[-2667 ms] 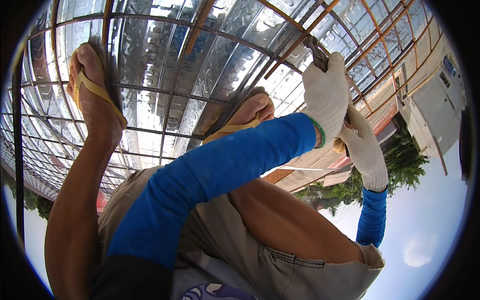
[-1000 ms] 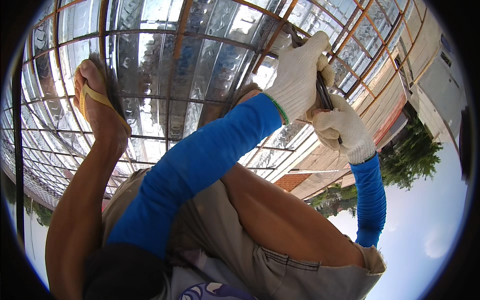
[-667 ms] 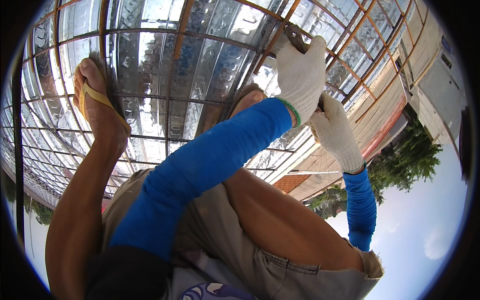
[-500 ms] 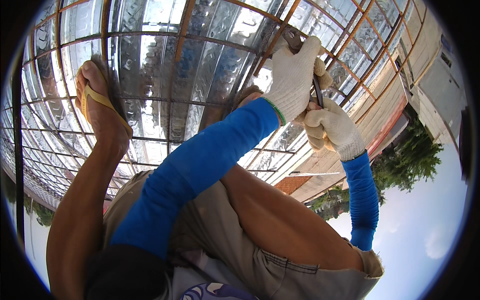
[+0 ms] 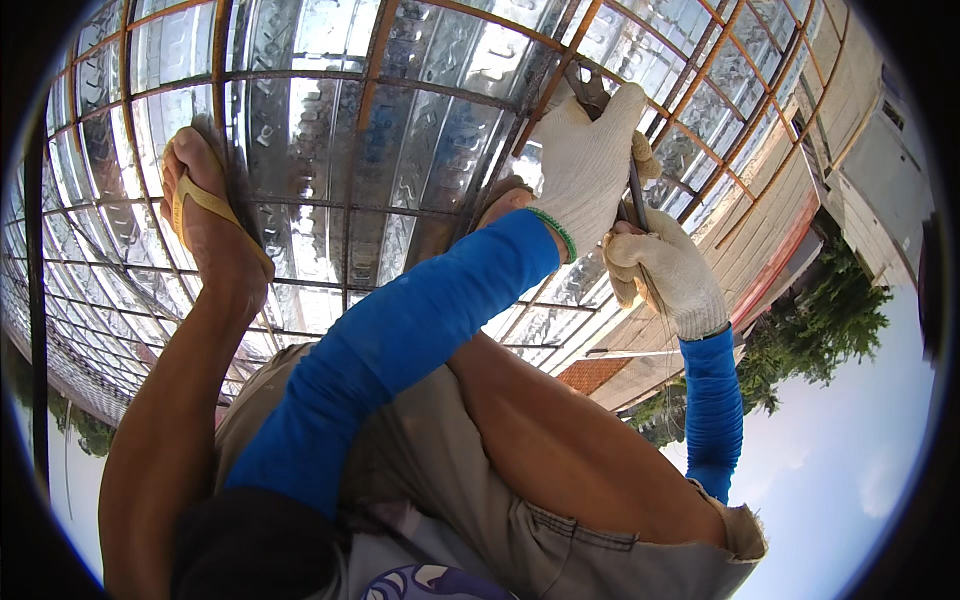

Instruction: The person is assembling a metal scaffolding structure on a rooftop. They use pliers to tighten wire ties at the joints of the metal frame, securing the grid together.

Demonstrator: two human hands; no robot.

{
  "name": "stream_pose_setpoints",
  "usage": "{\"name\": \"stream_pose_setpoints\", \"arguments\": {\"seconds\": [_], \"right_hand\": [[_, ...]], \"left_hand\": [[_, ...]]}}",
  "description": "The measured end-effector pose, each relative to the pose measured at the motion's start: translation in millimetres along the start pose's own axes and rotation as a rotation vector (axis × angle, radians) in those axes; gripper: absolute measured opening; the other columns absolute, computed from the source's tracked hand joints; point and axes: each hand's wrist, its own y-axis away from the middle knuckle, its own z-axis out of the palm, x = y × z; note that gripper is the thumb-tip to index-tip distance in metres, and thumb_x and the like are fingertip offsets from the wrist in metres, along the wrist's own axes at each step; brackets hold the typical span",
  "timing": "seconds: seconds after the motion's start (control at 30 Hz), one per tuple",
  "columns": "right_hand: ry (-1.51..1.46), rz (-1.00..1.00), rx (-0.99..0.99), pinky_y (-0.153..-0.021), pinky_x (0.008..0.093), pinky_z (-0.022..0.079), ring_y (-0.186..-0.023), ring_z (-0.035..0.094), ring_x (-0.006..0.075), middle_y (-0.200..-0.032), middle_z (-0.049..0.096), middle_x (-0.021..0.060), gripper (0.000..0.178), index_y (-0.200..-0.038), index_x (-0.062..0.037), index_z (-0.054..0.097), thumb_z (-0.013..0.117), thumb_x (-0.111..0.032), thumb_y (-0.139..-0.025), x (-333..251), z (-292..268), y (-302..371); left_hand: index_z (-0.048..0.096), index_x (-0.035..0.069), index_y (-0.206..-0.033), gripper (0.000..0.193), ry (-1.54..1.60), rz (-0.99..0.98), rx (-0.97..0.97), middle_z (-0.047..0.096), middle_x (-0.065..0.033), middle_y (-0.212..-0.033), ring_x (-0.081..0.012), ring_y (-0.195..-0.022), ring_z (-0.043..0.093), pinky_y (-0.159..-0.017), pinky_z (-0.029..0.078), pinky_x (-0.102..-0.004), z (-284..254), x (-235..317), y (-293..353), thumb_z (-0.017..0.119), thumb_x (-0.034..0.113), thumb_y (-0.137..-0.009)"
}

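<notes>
R hand (image 5: 675, 275) turned, rebar (image 5: 578, 42) nr pliers (image 5: 597, 102), mtl decking (image 5: 405, 140)

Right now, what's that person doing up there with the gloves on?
A person is crouching with yellow flip-flops on, over rusty metal bars and shiny ribbed sheets. Both hands wear pale gloves. The left hand is closed around a dark metal tool, and the right hand is curled around it lower down. The tool's head pokes out by the bars, but I can't tell if it's gripping anything.
</notes>
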Motion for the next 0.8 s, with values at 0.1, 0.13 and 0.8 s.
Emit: {"name": "stream_pose_setpoints", "arguments": {"seconds": [0.1, 0.13, 0.8], "right_hand": [[0.48, -0.103, 0.236, -0.05, 0.0277, 0.049, -0.055, 0.058, 0.009, -0.074, 0.061, 0.0008, 0.023, -0.113, 0.0059, 0.064, 0.07, 0.0, -0.092, -6, 21, -2], [0.27, -0.049, 0.167, -0.052, 0.0276, 0.05, -0.056, 0.059, 0.0091, -0.076, 0.063, 0.002, 0.026, -0.114, 0.0058, 0.064, 0.072, 0.001, -0.09, -6, 15, -3], [0.266, -0.251, 0.216, -0.062, 0.0239, 0.045, -0.067, 0.05, 0.0065, -0.078, 0.052, -0.004, 0.011, -0.101, -0.0015, 0.062, 0.067, -0.005, -0.092, 44, 10, 5]], "left_hand": [[0.068, 0.004, -0.095, 0.028, -0.034, 0.008, 0.06, 0.069, -0.008, -0.071, -0.0182, -0.057, 0.071, -0.053, 0.064, -0.0337, 3, 5, 4, 0.079, 0.029, -0.099], [0.068, 0.004, -0.094, 0.028, -0.028, 0.001, 0.062, 0.069, -0.0081, -0.071, -0.0184, -0.057, 0.071, -0.052, 0.064, -0.0337, 4, 8, 4, 0.079, 0.029, -0.1], [0.065, 0.006, -0.119, 0.027, 0.067, -0.075, -0.259, 0.073, -0.0111, -0.095, -0.0189, -0.083, 0.076, -0.068, 0.066, -0.0325, -31, -30, 15, 0.075, 0.026, -0.103]]}}
